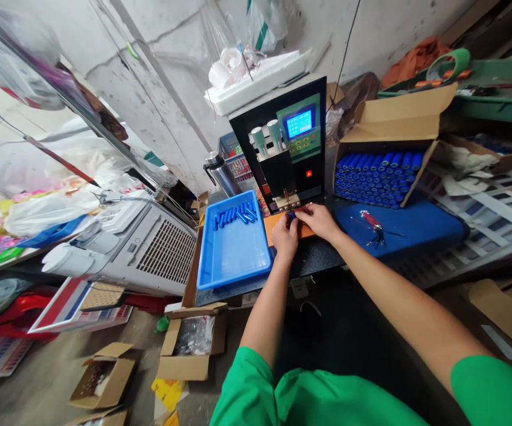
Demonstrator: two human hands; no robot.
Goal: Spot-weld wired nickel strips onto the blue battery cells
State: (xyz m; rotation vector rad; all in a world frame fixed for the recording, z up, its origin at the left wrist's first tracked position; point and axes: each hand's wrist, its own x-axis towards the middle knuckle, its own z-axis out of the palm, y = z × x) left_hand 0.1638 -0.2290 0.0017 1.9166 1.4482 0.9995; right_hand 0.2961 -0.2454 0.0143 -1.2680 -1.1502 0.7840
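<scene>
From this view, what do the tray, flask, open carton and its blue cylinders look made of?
Tray: likely plastic, semi-gloss; light glares off its floor.
Flask: probably metal, satin; gray sheen down its side.
Open carton: cardboard, matte; brown, folded flaps.
Blue cylinders: maybe plastic-wrapped, glossy; light streaks on top row, cores hidden.

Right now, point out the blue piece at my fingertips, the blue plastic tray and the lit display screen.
Blue piece (292, 215): head view, on its small visible part.
Blue plastic tray (237, 255): head view, on its bare bottom.
Lit display screen (299, 123): head view, mid-screen.
</scene>
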